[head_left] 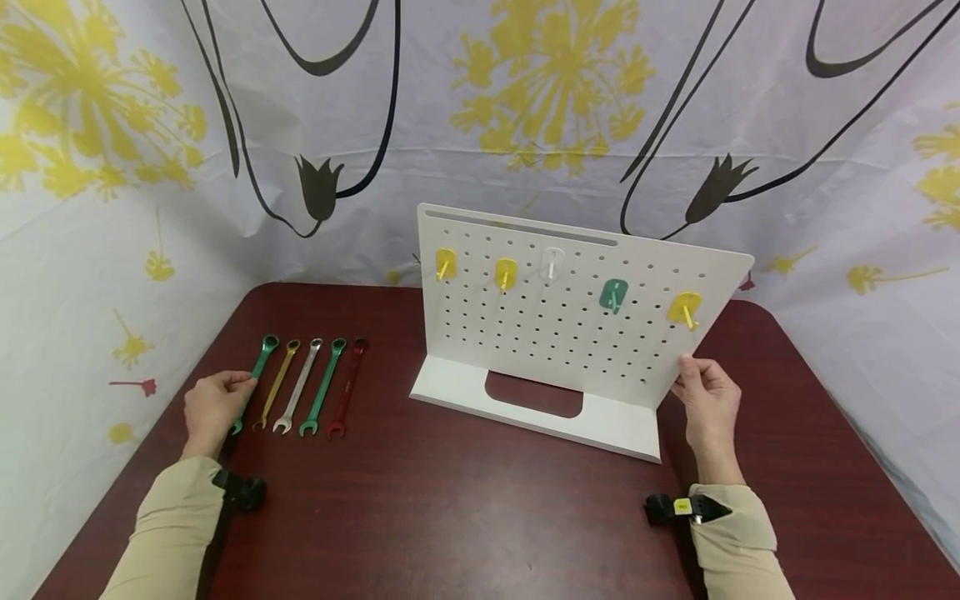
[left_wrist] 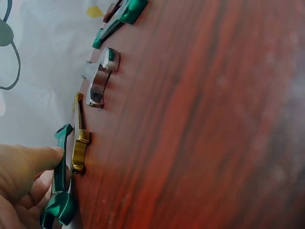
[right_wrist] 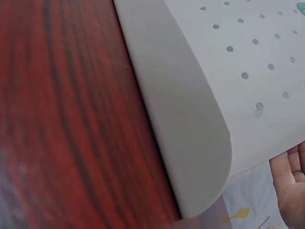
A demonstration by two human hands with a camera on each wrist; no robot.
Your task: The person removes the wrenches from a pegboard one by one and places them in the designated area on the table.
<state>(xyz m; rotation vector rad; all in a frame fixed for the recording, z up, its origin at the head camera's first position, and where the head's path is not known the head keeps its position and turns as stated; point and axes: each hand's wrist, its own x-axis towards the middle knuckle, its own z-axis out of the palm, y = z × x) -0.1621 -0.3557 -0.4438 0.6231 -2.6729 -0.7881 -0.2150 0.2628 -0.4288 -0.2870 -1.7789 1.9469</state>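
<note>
At the left end of a row of wrenches, my left hand [head_left: 213, 408] pinches a green combination wrench [head_left: 264, 357] between thumb and fingers. The left wrist view shows the thumb on the shank of this wrench [left_wrist: 60, 176], open end toward the camera; I cannot tell whether it is off the table. Beside it lie a gold wrench [head_left: 277, 383], a silver wrench [head_left: 302, 383], a second green wrench [head_left: 325, 385] and a red wrench [head_left: 348, 387]. My right hand [head_left: 711, 408] grips the right edge of a white pegboard [head_left: 525, 333], thumb in front, fingers partly hidden behind.
The pegboard stands on its white base [head_left: 457, 379] on the dark red table [head_left: 450, 517]. Near its top are yellow hooks [head_left: 446, 264], a clear hook [head_left: 552, 263] and a green hook [head_left: 613, 295]. A flower-patterned cloth [head_left: 360, 217] hangs behind and at both sides.
</note>
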